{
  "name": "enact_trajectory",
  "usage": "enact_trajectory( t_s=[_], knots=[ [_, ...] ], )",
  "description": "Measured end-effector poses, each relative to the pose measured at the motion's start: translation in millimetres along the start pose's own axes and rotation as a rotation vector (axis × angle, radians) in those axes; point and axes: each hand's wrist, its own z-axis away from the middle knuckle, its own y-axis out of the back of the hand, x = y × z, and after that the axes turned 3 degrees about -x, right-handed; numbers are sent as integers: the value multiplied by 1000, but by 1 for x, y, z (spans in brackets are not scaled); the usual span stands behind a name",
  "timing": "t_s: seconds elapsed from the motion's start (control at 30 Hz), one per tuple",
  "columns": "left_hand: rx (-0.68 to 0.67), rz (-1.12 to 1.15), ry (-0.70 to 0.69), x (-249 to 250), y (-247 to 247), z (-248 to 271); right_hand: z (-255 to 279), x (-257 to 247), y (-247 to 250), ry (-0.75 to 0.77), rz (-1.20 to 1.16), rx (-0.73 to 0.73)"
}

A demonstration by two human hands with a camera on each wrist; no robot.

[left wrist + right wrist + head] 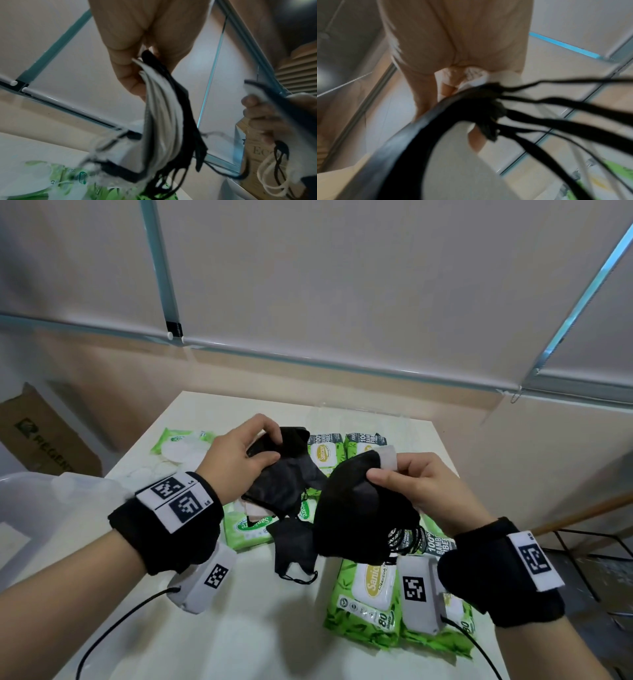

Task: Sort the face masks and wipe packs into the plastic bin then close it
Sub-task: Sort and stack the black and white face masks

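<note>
Each hand grips a bunch of black face masks above the table: left hand (239, 455) on one bunch (281, 474), right hand (421, 484) on another (356, 508). Risk: dangling ear loops (404, 537) may snag the wipe packs (366, 601) or let masks slip out.

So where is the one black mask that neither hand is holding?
In the head view, the loose black mask lies flat on the white table, near its middle, below and between the left hand and right hand, with green wipe packs beside it.

Blind-lined room (342, 285), cardboard box (41, 436)
</note>
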Motion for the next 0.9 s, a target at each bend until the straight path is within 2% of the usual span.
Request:
enact_trajectory(
  t_s=[0.1, 0.23, 0.43, 0.67, 0.9],
  knots=[
    [-96, -39, -12, 3, -9, 2, -5, -2, -15, -5, -14, -60],
    [-183, 67, -15, 15, -17, 9, -17, 12, -32, -41, 31, 64],
    [-143, 245, 113, 26, -18, 16, -22, 26, -40, -67, 3, 241],
    [-119, 71, 110, 24, -20, 15, -27, 24, -45, -1, 9, 331],
    [-78, 39, 62, 19, -17, 13, -23, 20, -41, 61, 104, 358]
  ],
)
